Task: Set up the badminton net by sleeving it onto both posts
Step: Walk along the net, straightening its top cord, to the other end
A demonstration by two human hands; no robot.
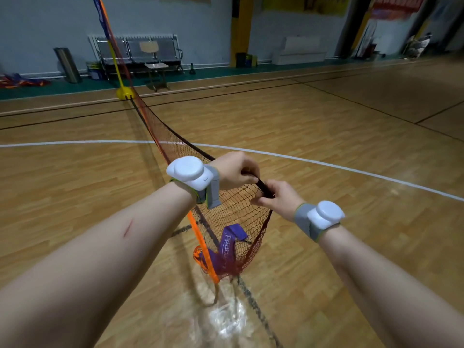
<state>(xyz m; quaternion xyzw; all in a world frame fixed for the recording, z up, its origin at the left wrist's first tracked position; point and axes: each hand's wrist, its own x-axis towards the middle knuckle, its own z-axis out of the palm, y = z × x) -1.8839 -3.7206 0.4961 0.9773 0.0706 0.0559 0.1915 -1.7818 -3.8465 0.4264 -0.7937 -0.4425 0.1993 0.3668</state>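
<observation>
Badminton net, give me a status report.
Left hand and right hand both pinch net at its black edge. Far end on yellow post. Second post not in view.

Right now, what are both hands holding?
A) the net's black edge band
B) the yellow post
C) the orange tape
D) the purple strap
A: the left hand and right hand both pinch the black edge band; the purple strap hangs below them.
</observation>
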